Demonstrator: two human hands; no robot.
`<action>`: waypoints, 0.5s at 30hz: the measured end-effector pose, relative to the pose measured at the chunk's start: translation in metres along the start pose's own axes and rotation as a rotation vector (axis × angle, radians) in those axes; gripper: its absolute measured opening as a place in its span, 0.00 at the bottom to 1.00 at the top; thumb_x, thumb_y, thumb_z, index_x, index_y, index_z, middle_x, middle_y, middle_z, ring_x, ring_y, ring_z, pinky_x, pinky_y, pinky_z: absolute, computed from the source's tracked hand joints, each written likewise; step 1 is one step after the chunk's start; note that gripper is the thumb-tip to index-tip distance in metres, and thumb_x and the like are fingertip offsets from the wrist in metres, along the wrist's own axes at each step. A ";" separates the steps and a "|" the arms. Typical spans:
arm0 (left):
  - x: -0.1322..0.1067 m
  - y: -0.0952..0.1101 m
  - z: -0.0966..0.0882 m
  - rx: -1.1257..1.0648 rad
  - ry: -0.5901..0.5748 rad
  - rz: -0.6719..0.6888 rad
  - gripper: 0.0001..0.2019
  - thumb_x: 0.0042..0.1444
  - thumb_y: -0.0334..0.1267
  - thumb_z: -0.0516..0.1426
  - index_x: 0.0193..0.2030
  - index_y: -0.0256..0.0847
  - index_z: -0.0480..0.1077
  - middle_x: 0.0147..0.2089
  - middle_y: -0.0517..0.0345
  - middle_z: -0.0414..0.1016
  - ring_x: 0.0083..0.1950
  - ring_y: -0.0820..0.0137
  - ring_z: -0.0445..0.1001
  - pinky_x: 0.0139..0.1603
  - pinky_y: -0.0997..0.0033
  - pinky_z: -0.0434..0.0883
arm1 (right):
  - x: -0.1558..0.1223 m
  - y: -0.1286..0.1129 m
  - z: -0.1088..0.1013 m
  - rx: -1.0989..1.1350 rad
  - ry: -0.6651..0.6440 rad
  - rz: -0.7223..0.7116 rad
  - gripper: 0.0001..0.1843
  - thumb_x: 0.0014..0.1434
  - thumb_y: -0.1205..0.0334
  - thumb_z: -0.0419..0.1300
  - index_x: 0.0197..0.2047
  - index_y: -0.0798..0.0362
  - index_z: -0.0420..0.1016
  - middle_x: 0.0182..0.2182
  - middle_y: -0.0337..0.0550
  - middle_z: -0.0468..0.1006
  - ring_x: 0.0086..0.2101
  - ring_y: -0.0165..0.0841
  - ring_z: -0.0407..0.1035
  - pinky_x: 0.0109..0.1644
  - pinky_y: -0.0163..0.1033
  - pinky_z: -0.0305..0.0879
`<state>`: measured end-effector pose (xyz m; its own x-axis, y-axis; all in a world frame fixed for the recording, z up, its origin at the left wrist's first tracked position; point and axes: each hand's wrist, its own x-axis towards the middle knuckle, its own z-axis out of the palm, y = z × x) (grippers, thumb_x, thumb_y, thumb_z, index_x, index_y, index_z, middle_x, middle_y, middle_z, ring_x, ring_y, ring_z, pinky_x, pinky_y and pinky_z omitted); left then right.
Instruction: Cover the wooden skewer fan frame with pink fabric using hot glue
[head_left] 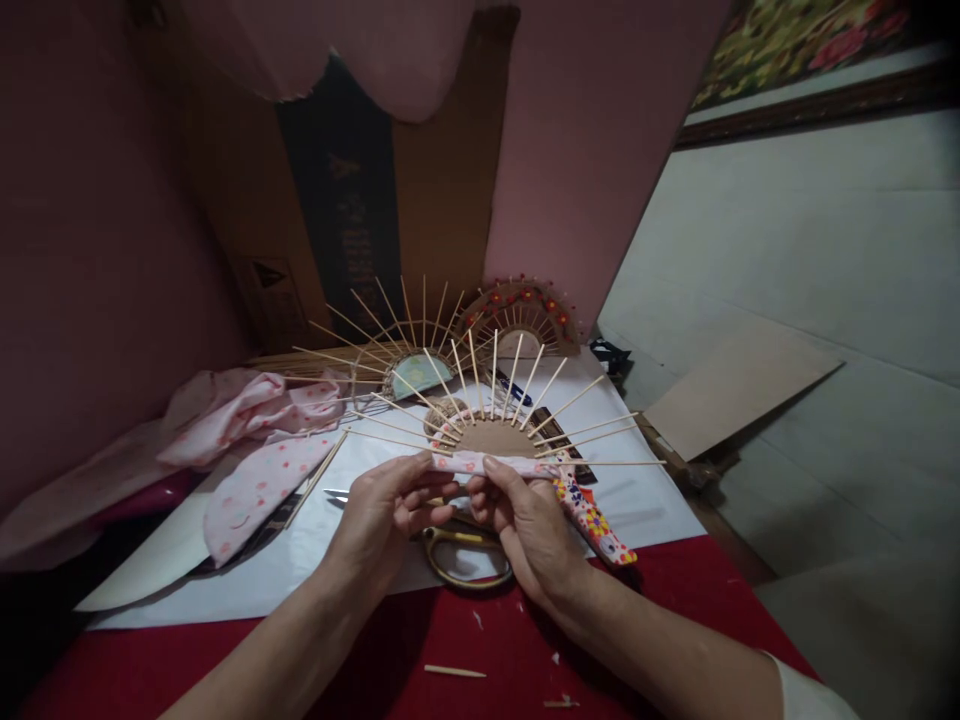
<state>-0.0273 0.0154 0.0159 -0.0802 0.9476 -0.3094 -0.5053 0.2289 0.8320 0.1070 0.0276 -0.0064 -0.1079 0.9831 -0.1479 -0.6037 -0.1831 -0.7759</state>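
Between my two hands is a half-round cardboard piece with thin wooden sticks fanning out from its curved edge. Pink patterned fabric wraps its straight near edge. My left hand pinches the left end of that edge with thumb and fingers. My right hand grips the edge right of its middle, thumb on top of the fabric. Below the hands lie scissors, their yellow-and-black handle showing and the blades partly hidden by my left hand. A bright flowered fabric strip lies just right of my right hand.
Behind stand another stick fan with a green centre and a half-round piece with red flowers. Pink fabric lies left beside a fabric-covered half circle. A loose stick lies on the red cloth. A cardboard box stands behind.
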 end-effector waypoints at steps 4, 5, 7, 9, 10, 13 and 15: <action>-0.002 0.002 0.001 -0.012 -0.015 -0.015 0.10 0.49 0.39 0.61 0.32 0.31 0.73 0.32 0.43 0.78 0.33 0.64 0.78 0.27 0.72 0.74 | 0.000 -0.001 0.000 0.018 0.008 0.002 0.11 0.46 0.60 0.67 0.25 0.60 0.73 0.20 0.41 0.75 0.21 0.25 0.64 0.25 0.30 0.61; -0.002 0.002 0.000 -0.015 -0.012 -0.019 0.10 0.49 0.39 0.61 0.32 0.31 0.73 0.32 0.43 0.78 0.33 0.63 0.78 0.27 0.71 0.75 | 0.000 -0.001 0.000 0.016 0.011 0.003 0.11 0.47 0.60 0.67 0.25 0.60 0.73 0.20 0.41 0.75 0.21 0.25 0.64 0.25 0.30 0.61; -0.001 0.002 -0.001 -0.021 -0.017 -0.017 0.09 0.49 0.38 0.60 0.31 0.32 0.73 0.32 0.44 0.78 0.33 0.63 0.78 0.27 0.72 0.75 | 0.000 -0.001 0.000 0.008 0.014 0.005 0.11 0.47 0.60 0.67 0.25 0.60 0.73 0.20 0.41 0.74 0.20 0.25 0.64 0.25 0.30 0.61; -0.001 0.001 -0.002 -0.020 -0.037 -0.006 0.07 0.49 0.35 0.60 0.31 0.32 0.74 0.32 0.45 0.78 0.33 0.64 0.78 0.27 0.72 0.74 | 0.000 -0.001 0.000 0.000 0.015 0.002 0.12 0.47 0.59 0.67 0.25 0.60 0.73 0.20 0.41 0.74 0.20 0.25 0.64 0.25 0.30 0.61; -0.001 0.000 -0.002 -0.018 -0.046 0.001 0.06 0.48 0.34 0.60 0.31 0.31 0.74 0.32 0.45 0.78 0.34 0.64 0.77 0.28 0.72 0.74 | 0.000 -0.001 0.000 -0.002 0.014 0.001 0.12 0.46 0.59 0.67 0.25 0.60 0.73 0.20 0.41 0.74 0.20 0.25 0.64 0.25 0.30 0.61; -0.001 0.000 -0.002 -0.009 -0.048 0.014 0.05 0.48 0.32 0.59 0.31 0.31 0.74 0.32 0.45 0.78 0.34 0.65 0.77 0.29 0.72 0.74 | 0.000 -0.001 0.000 0.006 0.014 0.003 0.11 0.46 0.60 0.67 0.24 0.60 0.73 0.20 0.41 0.74 0.20 0.24 0.64 0.25 0.30 0.60; -0.001 -0.001 -0.002 -0.007 -0.042 0.015 0.05 0.48 0.32 0.59 0.30 0.31 0.74 0.32 0.45 0.78 0.33 0.65 0.77 0.28 0.72 0.74 | 0.000 -0.001 0.000 0.012 0.011 0.004 0.11 0.46 0.60 0.67 0.24 0.60 0.73 0.20 0.41 0.74 0.20 0.25 0.64 0.25 0.30 0.60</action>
<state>-0.0286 0.0138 0.0149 -0.0513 0.9594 -0.2774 -0.5108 0.2135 0.8327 0.1077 0.0280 -0.0061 -0.1017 0.9823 -0.1575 -0.6124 -0.1865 -0.7682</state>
